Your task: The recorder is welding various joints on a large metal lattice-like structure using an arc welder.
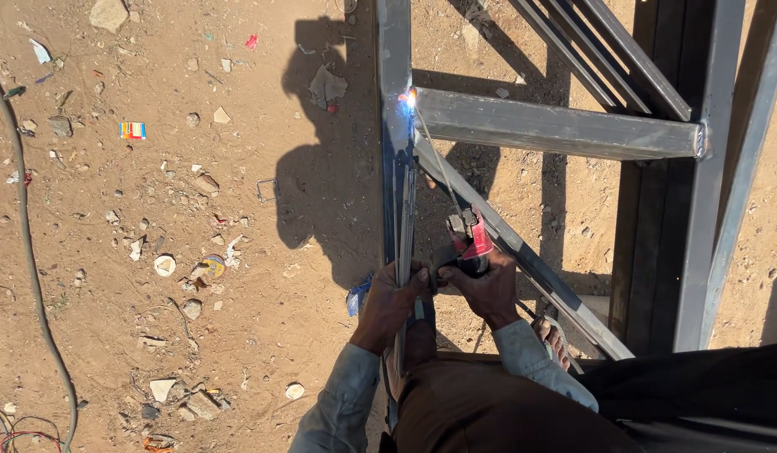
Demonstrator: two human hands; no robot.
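Over a sandy, littered ground, the right hand (489, 289) is closed around a red-and-black holder (470, 239), fingers wrapped tight on its grip. A thin rod (434, 159) runs up and left from the holder's clamp to the joint where a steel crossbar (556, 126) meets an upright steel post (394, 126). At that joint the rod's tip sits in a bright blue-white arc (407, 101).

The left hand (394, 298) is just beside the right, curled around the post, and its fingers also pinch a bundle of spare rods (405, 226) that lie along the post. The two hands almost touch. Grey sleeves cover both forearms.

A diagonal brace (522, 252) slopes from the post down to the right, passing just behind the holder. More frame (699, 210) members stand to the right: a second upright joined to the crossbar's far end, and several slanted bars at the top.

A foot in a sandal (556, 335) shows below the right wrist, close to the brace.

On the dirt at the left, a dark cable (28, 252) curves from top to bottom, among stones (204, 403) and bits of paper and plastic. The person's shadow (330, 176) falls on the ground left of the post.
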